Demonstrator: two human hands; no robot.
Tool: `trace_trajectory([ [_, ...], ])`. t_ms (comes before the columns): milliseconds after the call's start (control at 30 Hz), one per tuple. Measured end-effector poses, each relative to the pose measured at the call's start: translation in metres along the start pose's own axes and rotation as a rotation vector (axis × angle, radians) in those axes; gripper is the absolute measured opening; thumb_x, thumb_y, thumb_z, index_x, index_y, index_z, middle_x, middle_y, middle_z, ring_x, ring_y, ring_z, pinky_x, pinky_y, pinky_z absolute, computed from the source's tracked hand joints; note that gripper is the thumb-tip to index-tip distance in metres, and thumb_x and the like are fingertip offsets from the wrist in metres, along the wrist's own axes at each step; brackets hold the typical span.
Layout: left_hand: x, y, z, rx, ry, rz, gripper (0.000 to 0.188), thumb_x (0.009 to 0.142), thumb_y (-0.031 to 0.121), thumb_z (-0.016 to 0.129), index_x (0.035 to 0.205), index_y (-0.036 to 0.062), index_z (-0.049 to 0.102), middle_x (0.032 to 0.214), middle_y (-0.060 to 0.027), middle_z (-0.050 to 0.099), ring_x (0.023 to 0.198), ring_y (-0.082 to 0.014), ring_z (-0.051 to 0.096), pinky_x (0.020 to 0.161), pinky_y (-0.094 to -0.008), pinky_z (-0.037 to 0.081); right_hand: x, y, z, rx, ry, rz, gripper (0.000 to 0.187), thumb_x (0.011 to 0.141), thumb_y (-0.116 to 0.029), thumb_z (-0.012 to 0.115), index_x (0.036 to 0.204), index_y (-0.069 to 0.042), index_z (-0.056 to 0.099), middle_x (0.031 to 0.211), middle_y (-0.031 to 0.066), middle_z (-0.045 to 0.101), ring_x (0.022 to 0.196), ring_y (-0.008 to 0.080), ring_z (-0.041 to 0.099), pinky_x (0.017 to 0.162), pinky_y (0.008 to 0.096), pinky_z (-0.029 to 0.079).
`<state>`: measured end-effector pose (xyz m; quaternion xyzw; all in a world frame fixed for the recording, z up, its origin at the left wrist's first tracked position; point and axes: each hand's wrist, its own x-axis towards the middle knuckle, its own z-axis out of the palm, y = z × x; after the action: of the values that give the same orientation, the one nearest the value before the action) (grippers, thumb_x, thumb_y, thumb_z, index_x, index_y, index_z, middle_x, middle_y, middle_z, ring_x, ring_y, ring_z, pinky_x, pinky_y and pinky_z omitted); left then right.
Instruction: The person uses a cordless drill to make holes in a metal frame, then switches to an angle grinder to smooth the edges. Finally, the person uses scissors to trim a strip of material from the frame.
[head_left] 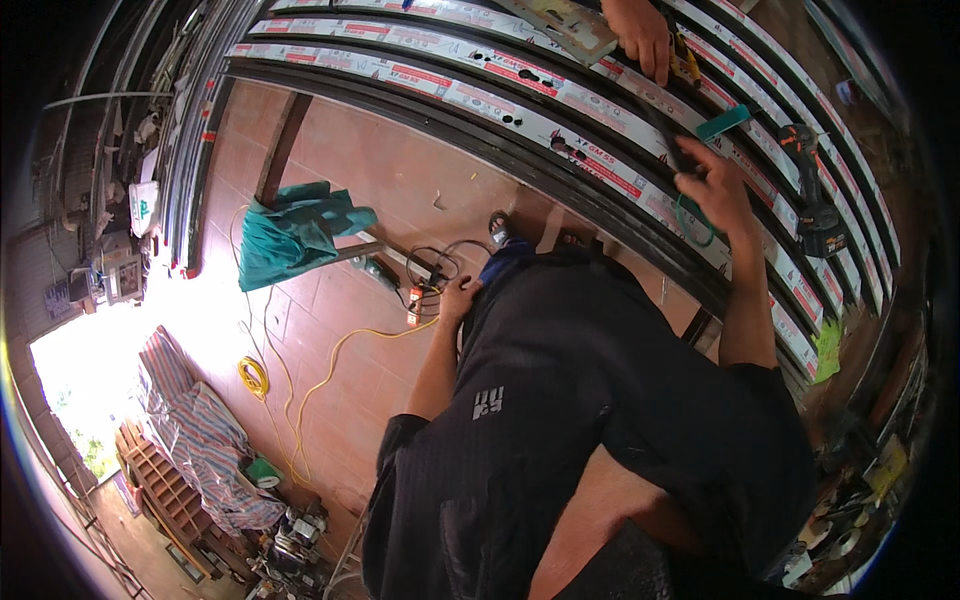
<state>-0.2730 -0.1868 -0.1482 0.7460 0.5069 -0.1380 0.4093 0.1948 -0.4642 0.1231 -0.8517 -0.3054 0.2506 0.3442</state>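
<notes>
My left hand [460, 298] hangs low by my blue trouser leg, its fingers loosely apart with nothing visible in them. Over the rack of long metal profiles [600, 165], my right hand [718, 192] is closed, thumb and fingers together near a dark slim thing that I cannot make out clearly. A green cord loop [693, 228] hangs just below it. Beyond lies a turquoise block [723, 122] on the profiles. Another person's hand [642, 42] reaches in at the top, beside a yellow and black tool [685, 60].
A cordless drill [815, 195] lies on the profiles at the right. Teal cloth [295, 232] drapes over a stand on the left. Yellow cable [335, 355] crosses the tiled floor, near a power tool [378, 272]. A striped sheet [195, 420] covers things at lower left.
</notes>
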Motion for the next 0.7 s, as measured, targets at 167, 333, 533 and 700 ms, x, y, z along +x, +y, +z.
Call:
trace_trajectory([
  [167, 0.035, 0.025, -0.014, 0.063, -0.135, 0.086, 0.064, 0.091, 0.055, 0.073, 0.133, 0.0067, 0.072, 0.135, -0.0235, 0.070, 0.123, -0.0392, 0.069, 0.107, -0.0464, 0.052, 0.001, -0.072, 0.044, 0.736, -0.626, 0.125, 0.065, 0.090, -0.013, 0.062, 0.152, 0.001, 0.052, 0.101, 0.0108, 0.070, 0.076, 0.0142, 0.066, 0.071, 0.0269, 0.055],
  [333, 0.056, 0.061, -0.029, -0.091, -0.116, 0.262, 0.051, 0.094, 0.037, 0.074, 0.130, 0.0015, 0.072, 0.121, -0.0203, 0.076, 0.095, -0.0267, 0.077, 0.085, -0.0379, 0.060, 0.006, -0.102, 0.060, 0.806, -0.701, 0.345, 0.058, 0.098, -0.007, 0.048, 0.155, 0.003, 0.047, 0.091, 0.0064, 0.067, 0.056, 0.0013, 0.054, 0.045, 0.0174, 0.043],
  [533, 0.062, 0.039, -0.018, -0.232, -0.101, 0.063, 0.052, 0.093, 0.038, 0.075, 0.128, -0.0008, 0.072, 0.118, -0.0216, 0.077, 0.104, -0.0330, 0.076, 0.093, -0.0409, 0.058, 0.006, -0.105, 0.050, 0.680, -0.632, 0.368, 0.057, 0.098, -0.010, 0.050, 0.153, 0.004, 0.049, 0.087, 0.0057, 0.068, 0.056, 0.0010, 0.054, 0.045, 0.0172, 0.042],
  [700, 0.056, -0.012, -0.014, -0.144, -0.125, 0.008, 0.056, 0.091, 0.043, 0.077, 0.126, -0.0003, 0.074, 0.123, -0.0249, 0.075, 0.115, -0.0353, 0.073, 0.101, -0.0420, 0.054, 0.010, -0.112, 0.051, 0.649, -0.621, 0.404, 0.057, 0.097, -0.011, 0.052, 0.152, 0.004, 0.050, 0.086, 0.0055, 0.069, 0.057, 0.0015, 0.055, 0.050, 0.0176, 0.044],
])
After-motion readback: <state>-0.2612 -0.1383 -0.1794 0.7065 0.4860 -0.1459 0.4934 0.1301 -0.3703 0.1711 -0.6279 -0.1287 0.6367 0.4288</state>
